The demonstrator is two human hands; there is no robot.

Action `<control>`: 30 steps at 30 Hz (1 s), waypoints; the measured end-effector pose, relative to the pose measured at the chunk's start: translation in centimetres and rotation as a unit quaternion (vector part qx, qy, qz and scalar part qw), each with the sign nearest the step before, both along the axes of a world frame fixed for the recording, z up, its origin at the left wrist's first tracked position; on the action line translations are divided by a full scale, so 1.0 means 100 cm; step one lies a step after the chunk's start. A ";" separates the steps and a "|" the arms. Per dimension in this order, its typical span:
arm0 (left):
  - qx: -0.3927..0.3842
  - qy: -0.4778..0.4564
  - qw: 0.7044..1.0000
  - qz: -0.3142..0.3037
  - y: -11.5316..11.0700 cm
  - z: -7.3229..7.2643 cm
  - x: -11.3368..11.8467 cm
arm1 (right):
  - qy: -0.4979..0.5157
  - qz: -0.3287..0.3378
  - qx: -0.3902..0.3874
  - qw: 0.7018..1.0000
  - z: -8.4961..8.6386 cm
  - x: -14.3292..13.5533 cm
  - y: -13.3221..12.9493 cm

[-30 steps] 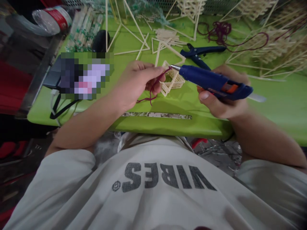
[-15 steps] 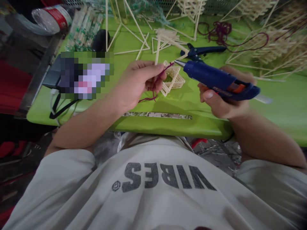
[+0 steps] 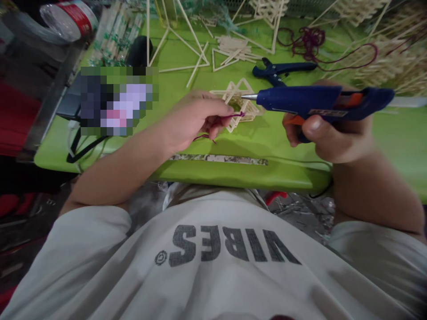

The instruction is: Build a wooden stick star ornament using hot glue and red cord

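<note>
- Works at a glossy green table (image 3: pixel 233 178) amid pale wooden stick frames (image 3: pixel 148 35)
- Pinches thin purple cord (image 3: pixel 240 114) in nearly closed left hand (image 3: pixel 200 115)
- Grips blue plastic glue gun (image 3: pixel 300 100) in curled right hand (image 3: pixel 343 138)

Blue glue gun (image 3: pixel 300 100) — purple cord (image 3: pixel 242 114) — green table (image 3: pixel 170 84).

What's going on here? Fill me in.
The left hand pinches a purple cord, one end sticking out in front of a small frame of pale sticks. The right hand holds a blue glue gun, its nozzle pointed toward the frame; whether it touches is hard to tell. Dark blue cutters lie on the green table beyond the gun.
</note>
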State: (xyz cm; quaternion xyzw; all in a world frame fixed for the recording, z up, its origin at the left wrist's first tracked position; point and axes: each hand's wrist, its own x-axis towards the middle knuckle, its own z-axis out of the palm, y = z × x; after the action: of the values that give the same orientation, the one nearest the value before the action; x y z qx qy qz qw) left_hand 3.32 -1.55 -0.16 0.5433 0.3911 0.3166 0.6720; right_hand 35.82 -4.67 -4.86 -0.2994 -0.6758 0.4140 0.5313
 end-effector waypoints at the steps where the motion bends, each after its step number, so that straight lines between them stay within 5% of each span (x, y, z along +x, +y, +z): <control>1: 0.001 0.004 1.000 -0.005 0.000 0.001 0.000 | -0.001 0.016 0.024 1.000 0.004 -0.005 0.000; 13: -0.026 -0.011 0.997 -0.076 0.002 0.003 -0.003 | -0.046 0.060 -0.007 0.997 0.031 0.000 -0.005; 30: 0.156 0.111 0.979 -0.066 -0.004 0.012 -0.006 | -0.071 0.068 -0.002 0.995 0.037 0.000 -0.005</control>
State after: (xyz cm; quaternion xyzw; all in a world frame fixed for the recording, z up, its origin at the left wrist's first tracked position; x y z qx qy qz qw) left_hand 2.75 -1.91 1.05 0.6982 0.3722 0.2664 0.5505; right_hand 35.80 -5.17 -1.19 -0.2826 -0.7294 0.4284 0.4523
